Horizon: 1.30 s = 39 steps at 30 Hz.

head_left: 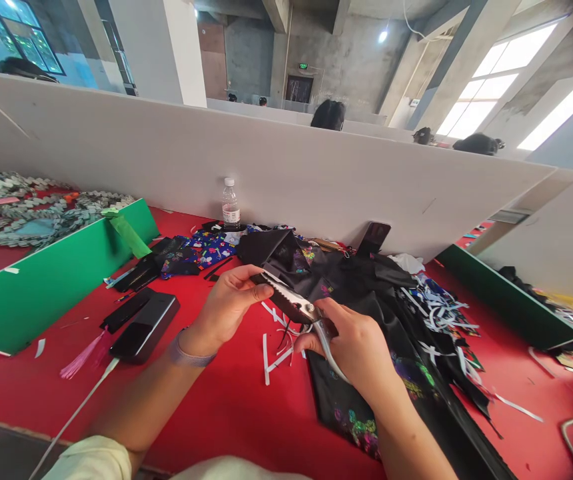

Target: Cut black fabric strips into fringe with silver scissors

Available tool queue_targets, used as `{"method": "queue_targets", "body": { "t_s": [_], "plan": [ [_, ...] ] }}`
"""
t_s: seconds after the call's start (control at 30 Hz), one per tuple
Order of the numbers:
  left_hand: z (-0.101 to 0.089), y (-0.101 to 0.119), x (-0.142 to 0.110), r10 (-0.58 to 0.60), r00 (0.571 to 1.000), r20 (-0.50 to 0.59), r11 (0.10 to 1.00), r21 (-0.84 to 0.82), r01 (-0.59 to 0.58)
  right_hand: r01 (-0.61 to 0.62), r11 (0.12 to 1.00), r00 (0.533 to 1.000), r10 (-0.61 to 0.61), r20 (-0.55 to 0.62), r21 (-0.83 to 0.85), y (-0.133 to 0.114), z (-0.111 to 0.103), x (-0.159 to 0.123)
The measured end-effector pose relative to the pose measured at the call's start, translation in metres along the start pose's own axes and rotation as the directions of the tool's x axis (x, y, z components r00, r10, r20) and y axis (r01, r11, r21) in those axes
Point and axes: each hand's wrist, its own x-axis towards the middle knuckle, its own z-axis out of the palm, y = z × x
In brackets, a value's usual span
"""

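My right hand (354, 343) is closed round the handles of metal pinking shears (294, 303), whose toothed blades point left and up. My left hand (229, 303) pinches a small dark piece of fabric (259, 277) at the tip of the blades. Both hands hover above the red table (226, 400). Under and behind them lies a heap of black fabric with bright flower prints (366, 293). Thin white cut strips (274, 347) lie on the table below the shears.
A black box with a phone on it (144, 327) and a pink tassel (82, 357) lie at left, beside a green divider (41, 280). A water bottle (230, 205) stands by the white partition (316, 180). Paper scraps (441, 313) and another green divider (506, 293) are at right.
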Motion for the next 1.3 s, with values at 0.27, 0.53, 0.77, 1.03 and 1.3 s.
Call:
{"method": "queue_targets", "body": {
  "t_s": [0.27, 0.53, 0.77, 1.03, 1.3],
  "plan": [
    [0.001, 0.022, -0.007, 0.050, 0.997, 0.052, 0.943, 0.327, -0.065, -0.069, 0.998, 0.997, 0.069, 0.031, 0.003, -0.001, -0.001, 0.001],
    [-0.001, 0.025, -0.008, 0.085, 0.993, 0.086, 0.906, 0.407, -0.113, -0.048, 0.999, 0.996, 0.047, 0.077, 0.009, 0.003, 0.001, -0.001],
    [0.003, 0.023, -0.009, 0.092, 0.991, 0.098, 0.906, 0.404, -0.124, -0.049, 0.999, 0.994, 0.048, 0.100, 0.011, 0.003, 0.000, -0.001],
    [0.002, 0.023, -0.009, 0.102, 0.988, 0.119, 0.898, 0.416, -0.143, -0.034, 0.999, 0.995, 0.031, 0.099, 0.028, 0.003, 0.000, -0.001],
    [0.003, 0.024, -0.009, 0.134, 0.985, 0.109, 0.891, 0.421, -0.168, -0.036, 0.997, 0.993, 0.028, 0.115, 0.069, 0.002, -0.002, 0.000]
  ]
}}
